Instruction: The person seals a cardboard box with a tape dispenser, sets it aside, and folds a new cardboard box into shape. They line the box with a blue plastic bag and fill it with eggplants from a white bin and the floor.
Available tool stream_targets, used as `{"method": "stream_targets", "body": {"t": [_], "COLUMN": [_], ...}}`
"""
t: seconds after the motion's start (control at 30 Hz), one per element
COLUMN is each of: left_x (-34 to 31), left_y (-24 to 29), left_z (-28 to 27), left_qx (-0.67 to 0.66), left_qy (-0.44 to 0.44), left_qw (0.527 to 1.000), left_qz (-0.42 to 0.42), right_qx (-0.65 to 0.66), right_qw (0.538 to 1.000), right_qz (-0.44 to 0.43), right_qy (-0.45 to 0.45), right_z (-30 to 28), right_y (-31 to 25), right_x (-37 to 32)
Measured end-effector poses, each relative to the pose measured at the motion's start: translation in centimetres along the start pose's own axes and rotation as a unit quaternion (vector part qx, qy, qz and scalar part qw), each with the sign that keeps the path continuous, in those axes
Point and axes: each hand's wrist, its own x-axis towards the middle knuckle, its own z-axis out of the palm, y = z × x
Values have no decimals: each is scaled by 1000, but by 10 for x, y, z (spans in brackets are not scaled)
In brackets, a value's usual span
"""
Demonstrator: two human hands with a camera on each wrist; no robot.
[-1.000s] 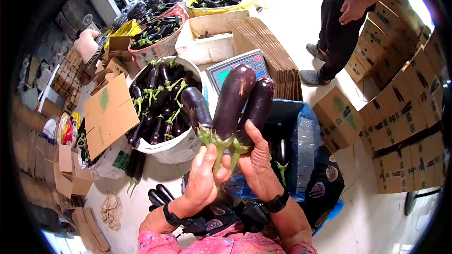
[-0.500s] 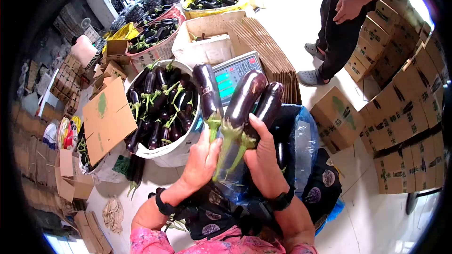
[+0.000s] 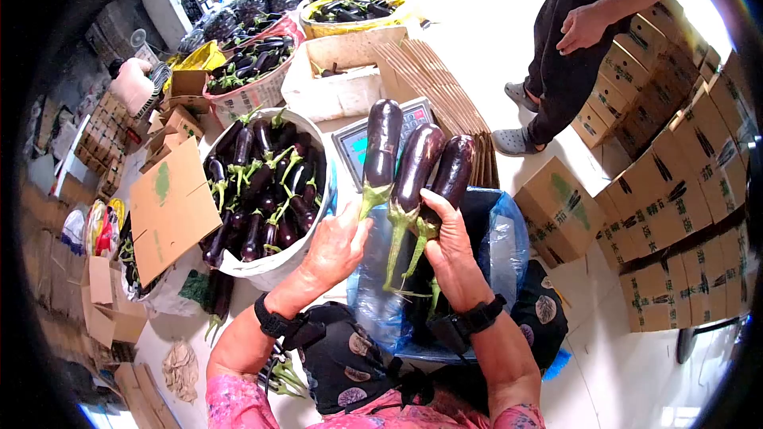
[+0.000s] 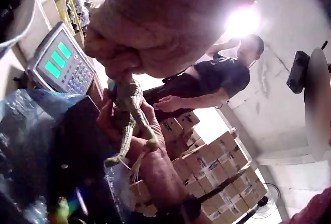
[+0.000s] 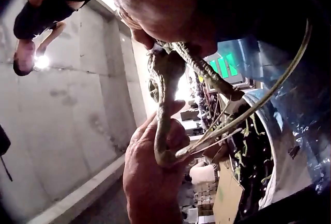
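My left hand (image 3: 338,242) grips one dark purple eggplant (image 3: 383,143) near its green cap, the body pointing up and away. Side by side in my right hand (image 3: 451,238) are two more, a middle eggplant (image 3: 417,163) and a right-hand eggplant (image 3: 455,167), its thumb across their lower ends. Their long green stems (image 3: 395,258) hang toward me over a box lined with blue plastic (image 3: 506,230). Curved stems (image 4: 138,113) cross in front of the right hand in the left wrist view. The right wrist view shows a stem (image 5: 163,126) beside the left hand (image 5: 152,177).
A digital scale (image 3: 350,143) stands beyond the eggplants, beside flattened cartons (image 3: 445,91). At left is a white tub (image 3: 274,270) full of eggplants, with an open carton (image 3: 175,206) by it. Printed boxes (image 3: 660,214) are stacked at right, where a person (image 3: 576,48) stands.
The three eggplants were bunched nearer my face, both hands at the caps. One has since swung upright in my left hand, and the bunch has moved away from me over the lined box.
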Motion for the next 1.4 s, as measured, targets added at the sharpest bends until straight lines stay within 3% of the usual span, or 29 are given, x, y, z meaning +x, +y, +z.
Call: {"method": "stream_targets", "body": {"t": [0.13, 0.33, 0.57, 0.6, 0.7, 0.93, 1.13, 1.33, 1.4], "left_x": [1, 3, 8, 9, 10, 8, 5, 4, 3], "left_y": [1, -4, 4, 9, 15, 5, 2, 1, 7], "left_z": [-4, 5, 9, 7, 11, 18, 15, 11, 9], "left_qx": [59, -32, 4, 21, -15, 22, -1, 47, -45], "left_qy": [-22, -39, -51, -53, -52, -77, -85, -68, -115], "left_qw": [996, 998, 996, 992, 996, 991, 993, 983, 992], "left_qz": [65, 42, 78, 112, 69, 108, 78, 165, 38], "right_qx": [-1, 14, 26, 30, 26, 77, 82, 70, 57], "right_qw": [1000, 999, 998, 999, 1000, 996, 995, 995, 996], "right_qz": [2, 40, 36, 30, -5, 45, 46, 66, 72], "right_qy": [1, 24, 36, 30, 11, 13, 19, 0, -1], "right_z": [-9, -26, -23, -19, -28, -48, -42, -46, -50], "right_y": [3, 0, -15, -19, -17, -20, -19, -20, -16], "right_x": [1, 0, -15, -20, -19, -11, -18, -16, -11]}}
